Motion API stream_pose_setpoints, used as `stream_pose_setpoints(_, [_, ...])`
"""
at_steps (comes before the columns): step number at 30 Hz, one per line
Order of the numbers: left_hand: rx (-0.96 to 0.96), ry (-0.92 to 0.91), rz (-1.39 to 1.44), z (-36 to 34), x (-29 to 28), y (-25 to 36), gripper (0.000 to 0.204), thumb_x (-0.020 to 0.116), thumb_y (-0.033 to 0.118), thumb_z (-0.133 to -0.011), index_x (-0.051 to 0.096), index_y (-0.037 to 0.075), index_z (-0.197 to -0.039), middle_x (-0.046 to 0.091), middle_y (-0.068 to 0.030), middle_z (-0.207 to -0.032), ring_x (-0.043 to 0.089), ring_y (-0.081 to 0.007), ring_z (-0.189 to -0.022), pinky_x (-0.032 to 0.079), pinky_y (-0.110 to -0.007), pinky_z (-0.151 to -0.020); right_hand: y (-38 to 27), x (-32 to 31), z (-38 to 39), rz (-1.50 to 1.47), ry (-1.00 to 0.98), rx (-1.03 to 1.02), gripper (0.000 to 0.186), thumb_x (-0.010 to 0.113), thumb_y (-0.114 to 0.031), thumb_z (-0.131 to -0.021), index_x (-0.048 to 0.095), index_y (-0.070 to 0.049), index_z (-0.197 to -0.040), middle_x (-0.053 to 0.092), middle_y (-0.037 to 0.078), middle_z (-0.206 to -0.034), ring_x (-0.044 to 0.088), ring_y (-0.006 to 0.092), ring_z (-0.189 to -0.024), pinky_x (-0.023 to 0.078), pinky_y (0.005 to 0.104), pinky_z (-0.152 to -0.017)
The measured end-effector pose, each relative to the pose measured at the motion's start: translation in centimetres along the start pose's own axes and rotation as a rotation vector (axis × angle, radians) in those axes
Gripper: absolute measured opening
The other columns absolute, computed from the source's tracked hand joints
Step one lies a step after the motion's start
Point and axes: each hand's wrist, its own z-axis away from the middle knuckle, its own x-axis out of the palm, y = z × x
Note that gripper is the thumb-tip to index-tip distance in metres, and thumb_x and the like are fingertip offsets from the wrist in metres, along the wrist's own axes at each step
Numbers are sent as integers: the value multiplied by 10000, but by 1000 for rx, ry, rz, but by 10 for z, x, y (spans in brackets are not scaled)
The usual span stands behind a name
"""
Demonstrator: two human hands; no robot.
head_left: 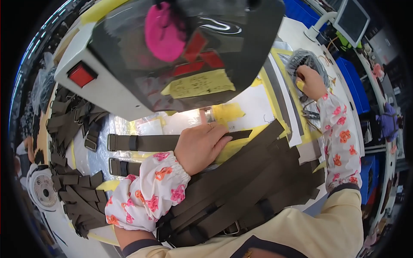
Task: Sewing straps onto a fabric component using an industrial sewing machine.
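Observation:
My left hand (203,147) rests over a dark olive webbing strap (157,143) lying across the work surface, with thumb and fingers closed about it near its right end. A metal buckle (111,142) and a black loop sit at the strap's left end. Just below it lies a second buckled strap (137,168), partly covered by my sleeve. At the far right, my right hand (312,82) is at a clear plastic bag (306,59) of small dark pieces, its fingers curled at the bag's opening. Whatever those fingers hold is hidden; a bit of yellow shows at the thumb.
A large sewing machine head (185,56) with a red switch (81,75) overhangs the surface. Olive straps (241,180) pile up in front of me, more (73,116) at left. Metal tools (310,114) lie below the bag. A white fan (44,191) stands far left.

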Motion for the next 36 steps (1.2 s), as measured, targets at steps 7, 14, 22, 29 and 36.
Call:
stream_pose_setpoints(7, [-208,147,175,1,-20,1,131,618,166,-799,570,46,-822,590,-130,-623,579,-303,-536,451,-356,-496,-128,-44,23,-952,-151,181,178,420,-158,-913,508,-13,-968,540,16,-701,536,67,-620,418,196,-588])
stream_pose_setpoints(14, [-354,143,187,-6,-15,-2,153,628,170,-767,581,26,-790,595,-139,-618,587,-305,-542,459,-343,-505,-199,0,19,-831,-263,-194,317,525,15,-747,433,5,-1050,574,198,-687,598,356,-684,453,389,-602])
stream_pose_setpoints(22, [-387,60,109,-4,-15,0,201,566,207,-778,554,8,-749,543,-159,-541,563,-333,-516,450,-409,-504,-223,13,32,-689,15,-295,302,555,46,-684,396,-31,-929,576,82,-689,574,310,-572,434,376,-484])
stream_pose_setpoints(29, [-341,-97,146,-6,-18,2,193,560,195,-771,542,7,-728,546,-176,-561,562,-362,-546,455,-418,-524,-226,19,35,-754,0,-315,259,565,53,-690,407,-30,-879,560,75,-685,580,278,-587,447,334,-514])
stream_pose_setpoints(36, [-334,72,186,-6,-17,3,196,592,168,-738,526,5,-824,593,-125,-647,591,-313,-564,457,-402,-505,-229,19,39,-1279,-101,-63,202,580,-115,-848,449,-9,-959,556,59,-747,581,141,-616,460,250,-571])
